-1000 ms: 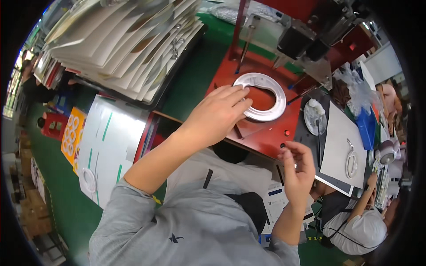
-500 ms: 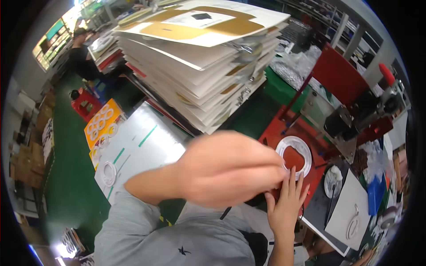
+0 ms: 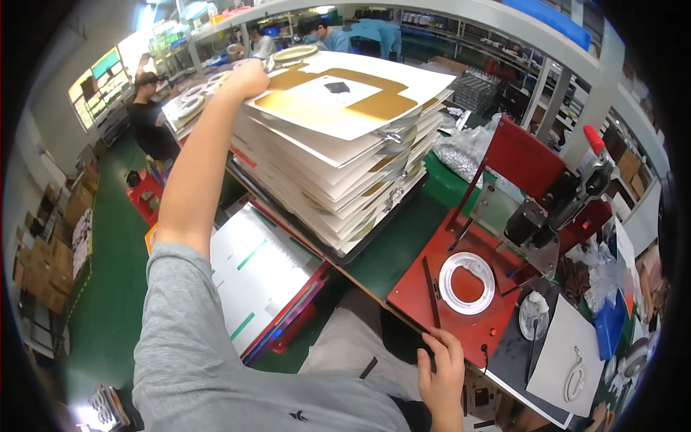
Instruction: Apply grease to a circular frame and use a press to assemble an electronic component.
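My left arm stretches far forward, and my left hand is closed at the far-left corner of the tall stack of white sheets. Its fingertips are mostly hidden, so what it grips is unclear. Close by, a round flat coil lies on top of the stack. My right hand rests by the front edge of a red base plate, fingers apart and holding nothing. A pale, shiny ring lies on that plate, beyond my right fingers.
A toggle clamp with a red handle stands behind the ring, beside an upright red panel. At the right are a white card with a ring and a blue bin. Silvery-white sheets lie left of my legs. A co-worker is at the far left.
My left hand has gone from beside the ring to the far corner of the stack. My right hand has drawn back from the ring to the plate's front edge. The view has tilted up.
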Motion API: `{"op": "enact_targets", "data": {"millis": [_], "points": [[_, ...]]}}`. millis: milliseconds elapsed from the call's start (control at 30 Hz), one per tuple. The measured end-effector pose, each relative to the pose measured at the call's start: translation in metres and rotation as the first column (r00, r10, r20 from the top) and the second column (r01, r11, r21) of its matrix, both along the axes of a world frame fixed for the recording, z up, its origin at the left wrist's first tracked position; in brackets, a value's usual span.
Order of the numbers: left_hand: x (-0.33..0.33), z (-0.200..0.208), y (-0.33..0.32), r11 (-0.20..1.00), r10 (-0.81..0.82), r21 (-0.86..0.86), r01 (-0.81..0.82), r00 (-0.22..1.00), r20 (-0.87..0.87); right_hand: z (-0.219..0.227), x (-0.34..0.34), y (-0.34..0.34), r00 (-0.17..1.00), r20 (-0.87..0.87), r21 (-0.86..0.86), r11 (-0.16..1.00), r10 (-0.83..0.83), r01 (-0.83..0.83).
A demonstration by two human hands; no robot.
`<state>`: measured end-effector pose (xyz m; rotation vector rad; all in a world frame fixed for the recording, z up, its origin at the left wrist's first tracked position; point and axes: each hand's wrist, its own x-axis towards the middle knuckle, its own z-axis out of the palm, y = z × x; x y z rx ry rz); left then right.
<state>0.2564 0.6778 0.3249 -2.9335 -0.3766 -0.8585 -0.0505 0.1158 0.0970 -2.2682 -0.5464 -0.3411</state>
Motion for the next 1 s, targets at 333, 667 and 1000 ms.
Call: {"op": "enact_targets", "data": {"millis": [333,667,1000], "points": [[-0.128,0.015,-0.093,0.95,-0.277,-0.078,0.302,0.932,0.232,-0.015,-0.018,-0.014,0.997,-0.066,0.124,0.991,-0.037,0.045],[-0.297,-0.007,-0.258,0.542,-0.703,-0.272,0.795,0.607,0.372,0.003,-0.008,0.02,0.92,-0.087,0.345,0.878,0.381,-0.331],[-0.264,-0.202,-0.297,-0.209,-0.763,-0.767,-0.607,0.591,-0.26,-0.009,-0.029,0.046,0.783,-0.341,0.451,0.821,0.52,-0.35]]}}
